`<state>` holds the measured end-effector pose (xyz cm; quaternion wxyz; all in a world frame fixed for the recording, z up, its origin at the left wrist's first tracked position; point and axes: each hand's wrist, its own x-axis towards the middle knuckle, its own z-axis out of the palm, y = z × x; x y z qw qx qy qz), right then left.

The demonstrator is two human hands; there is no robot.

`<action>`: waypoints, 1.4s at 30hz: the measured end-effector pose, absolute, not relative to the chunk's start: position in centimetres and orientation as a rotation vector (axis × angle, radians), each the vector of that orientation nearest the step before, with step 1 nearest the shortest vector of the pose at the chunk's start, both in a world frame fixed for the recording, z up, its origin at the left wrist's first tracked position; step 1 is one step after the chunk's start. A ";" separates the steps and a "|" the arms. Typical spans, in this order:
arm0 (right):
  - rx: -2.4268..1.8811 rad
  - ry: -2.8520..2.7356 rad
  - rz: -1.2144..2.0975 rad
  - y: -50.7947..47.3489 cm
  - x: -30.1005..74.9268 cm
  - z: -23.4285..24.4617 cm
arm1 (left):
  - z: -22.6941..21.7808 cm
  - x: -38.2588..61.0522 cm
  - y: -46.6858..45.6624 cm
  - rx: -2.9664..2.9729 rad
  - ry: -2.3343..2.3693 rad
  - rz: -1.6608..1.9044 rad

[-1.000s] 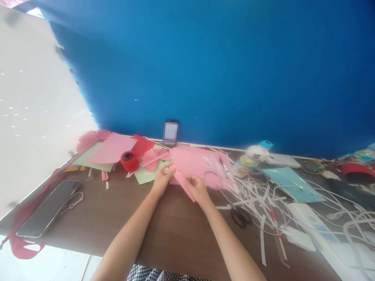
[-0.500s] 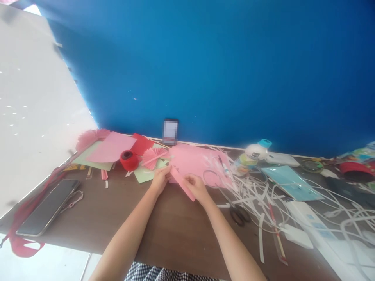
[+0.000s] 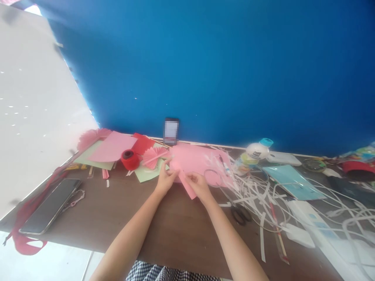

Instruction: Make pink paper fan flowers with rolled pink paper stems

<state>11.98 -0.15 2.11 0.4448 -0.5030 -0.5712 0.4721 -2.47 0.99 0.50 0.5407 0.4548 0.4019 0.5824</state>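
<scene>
My left hand (image 3: 165, 180) and my right hand (image 3: 198, 183) meet over a brown table (image 3: 164, 230), both pinching a folded strip of pink paper (image 3: 187, 186) that slants down between them. The left fingers grip its upper end, the right fingers its middle. Just behind the hands lies a larger pink sheet (image 3: 196, 160).
A red tape roll (image 3: 129, 159), a pink paper fan (image 3: 152, 156) and coloured sheets lie at the left rear. One phone (image 3: 48, 205) lies flat at the left, another (image 3: 171, 130) leans on the blue wall. Scissors (image 3: 238, 212), white paper strips (image 3: 263, 195), a glue bottle (image 3: 255, 150) crowd the right.
The hands have drawn closer together on the pink strip, and the left hand has shifted slightly right. The view has tilted a little.
</scene>
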 end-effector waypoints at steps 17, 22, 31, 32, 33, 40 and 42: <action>-1.202 -1.413 1.131 0.3 12.0 0.8 | 0.5 -2.4 1.0 1.153 0.924 1.357; -1.249 -1.475 1.110 0.3 12.3 1.1 | 1.0 -2.7 1.0 1.078 0.888 1.409; -1.332 -1.548 0.881 -0.4 12.2 2.1 | 1.1 -2.3 0.7 1.130 0.872 1.349; -1.335 -1.552 0.863 -0.5 12.1 2.0 | 1.0 -2.2 0.7 1.147 0.882 1.335; -1.333 -1.554 0.854 -0.5 12.1 2.0 | 0.9 -2.2 0.7 1.158 0.887 1.325; -1.304 -1.620 0.892 -0.5 12.3 2.5 | 0.8 -2.5 0.9 1.123 0.870 1.333; -1.304 -1.648 0.889 -0.6 12.4 2.8 | 0.9 -2.6 0.9 1.117 0.890 1.362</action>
